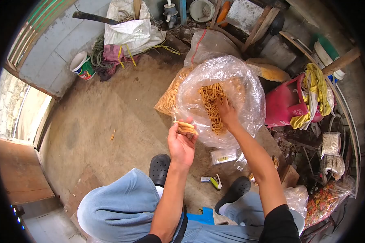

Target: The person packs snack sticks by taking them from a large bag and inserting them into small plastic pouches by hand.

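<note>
A large clear plastic bag stands open in front of me, with brown stick-shaped snacks inside. My right hand reaches into it and touches the snacks; its fingertips are partly hidden among them. Left of the bag's rim, my left hand is palm up, its fingers curled round a small plastic packet of snack sticks. Another bag of pale sticks leans against the left side of the large bag.
A stapler and a small box lie on the floor between my shoes. Right of the bag is a red container with yellow cloth. A white bucket and white sack stand at the back left.
</note>
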Motion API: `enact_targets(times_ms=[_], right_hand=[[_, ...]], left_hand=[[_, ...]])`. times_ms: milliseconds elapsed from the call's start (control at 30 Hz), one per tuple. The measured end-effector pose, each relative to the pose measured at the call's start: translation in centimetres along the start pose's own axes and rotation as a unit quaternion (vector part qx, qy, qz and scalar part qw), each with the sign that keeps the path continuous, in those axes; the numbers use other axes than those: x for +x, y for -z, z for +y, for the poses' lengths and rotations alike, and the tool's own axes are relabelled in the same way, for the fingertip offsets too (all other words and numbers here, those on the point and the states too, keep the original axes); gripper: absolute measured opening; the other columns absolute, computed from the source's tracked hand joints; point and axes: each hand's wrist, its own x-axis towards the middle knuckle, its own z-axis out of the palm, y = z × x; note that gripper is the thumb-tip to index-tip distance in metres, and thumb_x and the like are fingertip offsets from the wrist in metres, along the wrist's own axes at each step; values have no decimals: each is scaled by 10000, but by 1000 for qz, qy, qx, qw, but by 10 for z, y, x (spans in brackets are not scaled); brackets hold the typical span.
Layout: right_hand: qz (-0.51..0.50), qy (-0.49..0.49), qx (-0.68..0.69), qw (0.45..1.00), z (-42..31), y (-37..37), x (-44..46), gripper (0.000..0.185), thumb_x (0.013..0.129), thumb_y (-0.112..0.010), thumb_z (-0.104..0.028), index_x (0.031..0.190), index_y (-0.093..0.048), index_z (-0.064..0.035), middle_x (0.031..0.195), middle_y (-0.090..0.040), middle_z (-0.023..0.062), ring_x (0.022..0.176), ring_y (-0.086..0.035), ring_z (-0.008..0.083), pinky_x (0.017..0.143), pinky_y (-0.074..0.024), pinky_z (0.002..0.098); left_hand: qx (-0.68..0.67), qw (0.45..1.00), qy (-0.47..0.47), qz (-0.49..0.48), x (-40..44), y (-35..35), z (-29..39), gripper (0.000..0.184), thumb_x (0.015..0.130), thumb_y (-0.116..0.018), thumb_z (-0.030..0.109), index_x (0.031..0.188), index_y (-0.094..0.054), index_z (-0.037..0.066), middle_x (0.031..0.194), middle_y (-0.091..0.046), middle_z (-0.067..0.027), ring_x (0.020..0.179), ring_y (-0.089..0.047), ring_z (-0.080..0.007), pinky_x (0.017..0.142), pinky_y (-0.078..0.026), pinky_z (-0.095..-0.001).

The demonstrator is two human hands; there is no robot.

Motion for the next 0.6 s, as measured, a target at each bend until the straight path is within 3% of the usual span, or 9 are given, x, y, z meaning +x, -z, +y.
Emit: enact_targets(times_ms=[233, 400, 533, 600], right_hand=[[-69, 24, -8, 997, 11, -4, 9, 201, 825, -506, -79, 1007, -586, -45, 1077, -499, 138, 1009, -562, 312, 793, -522, 413], [-99, 41, -30, 994, 17, 5, 15, 148, 779, -529, -43, 884, -623, 4, 1009, -549, 199, 917, -603, 328, 776, -526, 420], [-121, 66, -54, 989, 24, 10, 15, 178, 789, -510, -22, 951, -579, 7, 953, -561, 237, 904, -601, 381, 800, -507, 437], [-148, -11, 99, 984, 24, 27, 8, 164, 784, -502, -2, 921, -588, 19, 930, -576, 255, 926, -597, 386, 785, -505, 437]], left_hand=[[-12, 1000, 3, -2, 3, -2, -5, 190, 953, -445, 271, 1012, -561, 132, 1124, -646, -61, 858, -646, -164, 685, -549, -318], [1, 1000, 6, -4, 0, -3, -7, 193, 954, -442, 275, 1005, -560, 130, 1132, -645, -57, 854, -646, -154, 683, -544, -305], [9, 1000, 3, -19, -5, -4, -6, 190, 954, -439, 275, 1001, -555, 131, 1140, -640, -52, 868, -641, -150, 683, -544, -303], [9, 1000, 8, -14, -10, -8, -6, 190, 953, -440, 277, 1006, -551, 132, 1144, -637, -50, 871, -639, -151, 693, -543, -309]])
